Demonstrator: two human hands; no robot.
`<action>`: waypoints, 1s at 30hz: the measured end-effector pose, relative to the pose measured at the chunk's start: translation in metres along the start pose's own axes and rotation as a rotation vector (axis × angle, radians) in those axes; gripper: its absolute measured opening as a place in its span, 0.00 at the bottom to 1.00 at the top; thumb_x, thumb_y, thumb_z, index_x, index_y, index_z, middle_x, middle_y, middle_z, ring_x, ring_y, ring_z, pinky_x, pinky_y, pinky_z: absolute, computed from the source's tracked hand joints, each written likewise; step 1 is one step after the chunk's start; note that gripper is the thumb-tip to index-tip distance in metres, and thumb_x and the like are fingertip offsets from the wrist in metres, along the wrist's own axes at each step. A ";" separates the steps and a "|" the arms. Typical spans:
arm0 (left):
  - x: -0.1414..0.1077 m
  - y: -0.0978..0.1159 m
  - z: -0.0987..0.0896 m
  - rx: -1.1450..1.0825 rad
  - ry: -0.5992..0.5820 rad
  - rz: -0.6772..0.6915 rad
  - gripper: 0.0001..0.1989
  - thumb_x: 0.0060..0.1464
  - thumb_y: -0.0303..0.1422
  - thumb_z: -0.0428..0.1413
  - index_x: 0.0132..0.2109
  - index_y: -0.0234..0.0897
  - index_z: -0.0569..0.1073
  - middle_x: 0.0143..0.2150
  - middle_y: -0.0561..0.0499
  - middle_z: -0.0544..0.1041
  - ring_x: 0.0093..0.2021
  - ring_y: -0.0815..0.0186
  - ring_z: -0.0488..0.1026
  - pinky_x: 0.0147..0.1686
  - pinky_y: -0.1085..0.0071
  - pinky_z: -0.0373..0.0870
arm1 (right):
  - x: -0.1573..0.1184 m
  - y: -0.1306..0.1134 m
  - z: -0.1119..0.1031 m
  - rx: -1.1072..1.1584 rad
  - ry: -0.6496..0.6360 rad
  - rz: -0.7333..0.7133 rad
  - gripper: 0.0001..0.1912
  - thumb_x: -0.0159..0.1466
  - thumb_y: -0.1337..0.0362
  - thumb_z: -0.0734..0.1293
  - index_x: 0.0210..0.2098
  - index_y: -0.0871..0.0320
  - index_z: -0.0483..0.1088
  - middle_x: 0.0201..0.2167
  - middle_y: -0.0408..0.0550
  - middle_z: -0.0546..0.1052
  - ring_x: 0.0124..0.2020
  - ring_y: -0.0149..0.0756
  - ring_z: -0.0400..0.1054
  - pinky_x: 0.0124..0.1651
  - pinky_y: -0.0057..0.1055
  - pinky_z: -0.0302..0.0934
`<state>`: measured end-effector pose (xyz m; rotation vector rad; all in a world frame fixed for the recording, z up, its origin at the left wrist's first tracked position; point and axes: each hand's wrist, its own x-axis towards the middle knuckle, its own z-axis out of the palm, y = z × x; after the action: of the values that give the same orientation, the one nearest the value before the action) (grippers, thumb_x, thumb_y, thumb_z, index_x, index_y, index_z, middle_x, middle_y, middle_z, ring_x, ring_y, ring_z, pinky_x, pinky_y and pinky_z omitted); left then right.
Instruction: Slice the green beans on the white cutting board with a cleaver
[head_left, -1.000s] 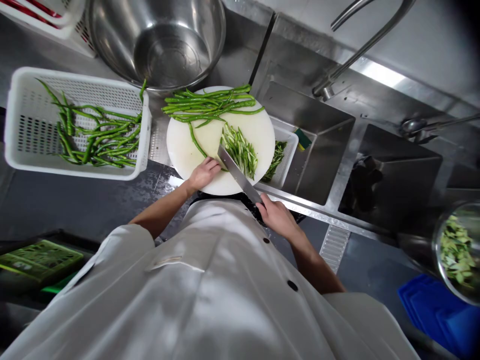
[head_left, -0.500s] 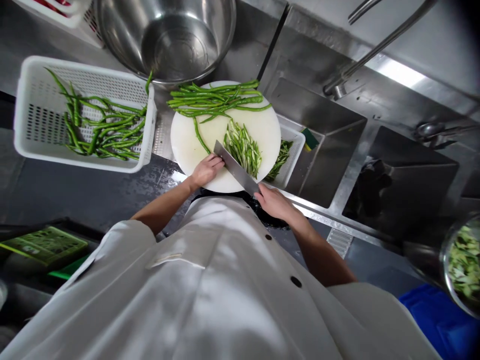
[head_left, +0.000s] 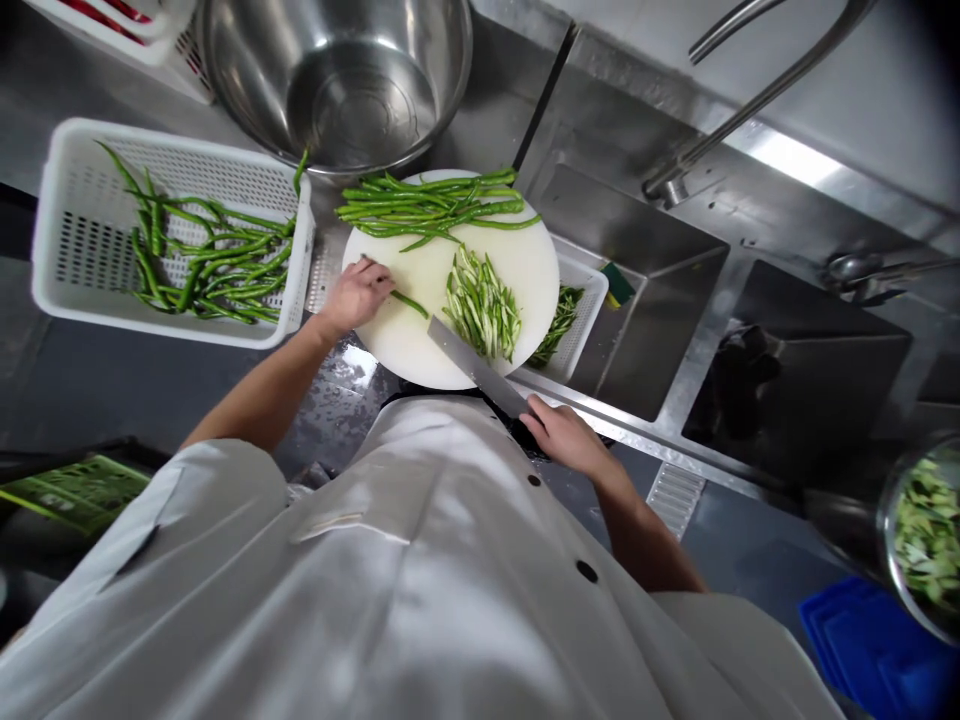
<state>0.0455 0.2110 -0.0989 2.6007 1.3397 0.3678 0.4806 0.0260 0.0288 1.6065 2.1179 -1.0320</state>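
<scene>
Holding slender green pepper (head_left: pixel 410 304) in left hand (head_left: pixel 358 294), broad grey knife (head_left: pixel 478 369) in right hand (head_left: pixel 564 434).

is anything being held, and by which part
Right hand: the knife, by its handle. Left hand: a green pepper, by the part away from the knife.

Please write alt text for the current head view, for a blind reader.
A right hand holds a knife beside sliced green peppers on a round white board; the left hand touches one pepper. Whole peppers lie behind, with a white basket at left.
</scene>
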 end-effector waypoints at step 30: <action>-0.034 0.089 0.048 -0.157 0.150 -0.062 0.21 0.75 0.32 0.39 0.51 0.39 0.78 0.46 0.43 0.79 0.47 0.57 0.72 0.51 0.56 0.73 | 0.070 -0.074 -0.048 -0.241 -0.080 -0.046 0.20 0.80 0.58 0.53 0.65 0.60 0.64 0.47 0.61 0.82 0.48 0.52 0.78 0.44 0.35 0.61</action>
<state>0.1095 0.1295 -0.1238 2.4391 1.3732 0.6425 0.3979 0.1002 0.0466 1.3861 2.1410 -0.8042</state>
